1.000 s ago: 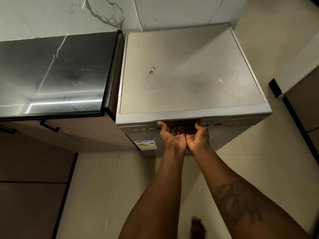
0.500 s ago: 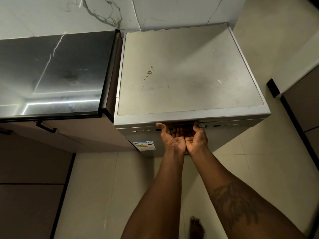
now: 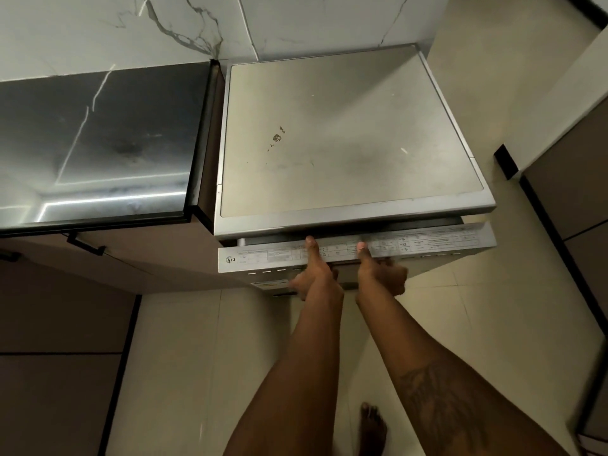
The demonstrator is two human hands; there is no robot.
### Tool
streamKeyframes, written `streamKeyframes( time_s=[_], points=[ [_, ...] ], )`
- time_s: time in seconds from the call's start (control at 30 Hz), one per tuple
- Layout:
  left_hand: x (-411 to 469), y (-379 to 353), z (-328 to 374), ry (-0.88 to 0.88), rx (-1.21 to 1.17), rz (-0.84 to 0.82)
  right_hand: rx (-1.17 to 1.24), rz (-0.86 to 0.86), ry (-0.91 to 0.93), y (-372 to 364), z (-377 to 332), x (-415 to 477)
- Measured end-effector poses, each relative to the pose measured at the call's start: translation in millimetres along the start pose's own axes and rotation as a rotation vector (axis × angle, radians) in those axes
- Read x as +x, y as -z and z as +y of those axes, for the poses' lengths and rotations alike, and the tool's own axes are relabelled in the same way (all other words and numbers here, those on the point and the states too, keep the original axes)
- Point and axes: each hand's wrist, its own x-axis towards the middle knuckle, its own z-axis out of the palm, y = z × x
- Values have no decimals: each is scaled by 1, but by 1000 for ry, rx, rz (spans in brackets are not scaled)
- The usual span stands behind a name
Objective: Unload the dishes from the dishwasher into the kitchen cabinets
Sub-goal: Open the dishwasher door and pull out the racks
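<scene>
Steel is filling most of my view: the dishwasher is sitting just beside the dark counter. Its door is tipping out at the top, showing a narrow dark gap and the printed strip along its upper edge. I am gripping that edge near its middle with left hand and right hand side by side, so that, I judge, the pull is coming evenly and nothing is twisting. My thumbs are pressing on the strip while my fingers are clamping from beneath, partly blurred. The dishes are lying somewhere behind the door, beyond my grip; I am not seeing them.
</scene>
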Motion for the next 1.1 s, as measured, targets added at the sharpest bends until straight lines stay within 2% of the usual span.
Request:
streamKeyframes(
  time_s=[0.07, 0.17, 0.23, 0.33, 0.43, 0.5, 0.57, 0.67, 0.73, 0.93, 1.1],
  points=[
    [6, 13, 2, -168, 214, 168, -159, 53, 295, 14, -4, -5],
    [6, 39, 5, -390, 535, 244, -589, 120, 783, 24, -3, -5],
    [6, 51, 1, -503, 692, 259, -821, 19, 966, 27, -1, -3],
    [4, 64, -11, -540, 910, 240, -1045, -253, 985, 28, 6, -3],
    [1, 83, -20, -552, 1119, 222, -1211, -404, 996, 34, 19, -4],
    [-4, 97, -25, -719, 1327, 223, -1318, -508, 949, 41, 30, -4],
    [-3, 112, -32, -860, 1518, 136, -1425, -592, 881, 51, 43, -5],
    [8, 133, -44, -907, 1647, -181, -1583, -649, 832, 69, 67, -4],
    [12, 149, -57, -954, 1735, -287, -1645, -675, 850, 83, 83, -3],
    [23, 195, -98, -1020, 1887, -302, -1720, -844, 824, 112, 124, 4],
    [38, 222, -138, -1020, 1977, -331, -1695, -777, 974, 135, 177, 14]
  ],
)
